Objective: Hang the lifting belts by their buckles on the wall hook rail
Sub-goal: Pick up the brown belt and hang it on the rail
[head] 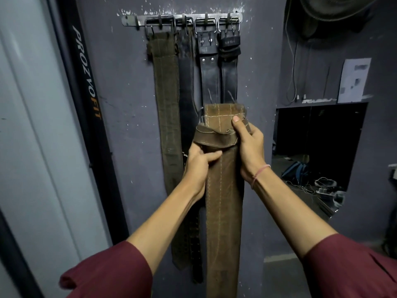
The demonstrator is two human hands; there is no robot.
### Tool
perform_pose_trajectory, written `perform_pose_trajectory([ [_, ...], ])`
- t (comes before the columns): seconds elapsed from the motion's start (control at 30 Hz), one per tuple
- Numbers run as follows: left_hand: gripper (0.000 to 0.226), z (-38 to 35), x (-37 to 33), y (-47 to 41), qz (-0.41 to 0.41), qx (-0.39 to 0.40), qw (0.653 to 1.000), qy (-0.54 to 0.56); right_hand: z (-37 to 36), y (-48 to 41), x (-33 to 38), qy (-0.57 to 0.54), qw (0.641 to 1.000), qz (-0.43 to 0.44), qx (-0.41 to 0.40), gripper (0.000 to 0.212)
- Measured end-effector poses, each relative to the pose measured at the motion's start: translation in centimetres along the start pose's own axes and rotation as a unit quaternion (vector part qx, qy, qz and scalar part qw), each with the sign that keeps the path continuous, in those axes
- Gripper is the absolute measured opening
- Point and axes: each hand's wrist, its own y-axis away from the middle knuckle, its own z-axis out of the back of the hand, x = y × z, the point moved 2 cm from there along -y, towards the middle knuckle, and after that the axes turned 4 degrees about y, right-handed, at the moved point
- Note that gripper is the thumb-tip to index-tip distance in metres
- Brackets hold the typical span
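Observation:
A metal hook rail [133,20] is fixed high on the dark wall. Several belts hang from it by their buckles: an olive fabric belt [166,100] at the left, then a dark leather belt [186,82], a black belt [209,72] and a short black belt [229,69]. Below the rail I hold a brown stitched belt [223,201] upright in both hands, its top end folded over. My left hand [198,166] grips its left edge under the loose keeper loop. My right hand [249,145] clasps its right edge, thumb on the front. Its buckle is hidden.
A black machine upright with lettering [86,82] stands at the left, beside a pale panel [32,125]. To the right, a wall opening [318,147] shows a floor with a bag and cables. A fan [328,7] hangs at the top right above a paper sheet [354,80].

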Motion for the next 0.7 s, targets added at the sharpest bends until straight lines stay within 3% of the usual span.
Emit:
perform_pose_trajectory([
  [0.13,0.024,0.3,-1.2,0.0,0.018,0.063,0.996,0.054,0.5,0.4,-0.3,-0.003,0.999,0.041,-0.006,0.016],
  [0.23,0.057,0.9,-2.2,-1.0,0.068,0.024,0.997,0.027,0.3,0.7,-0.7,0.013,0.998,0.046,0.033,0.022],
  [0.47,0.035,3.1,-1.7,-3.0,0.027,-0.054,0.996,-0.067,-0.3,1.0,-2.4,0.023,0.997,0.024,0.073,0.032],
  [0.7,0.045,4.2,-1.0,-3.6,0.032,-0.097,0.994,0.045,-0.8,0.2,-4.6,0.016,0.998,-0.019,0.061,0.041],
])
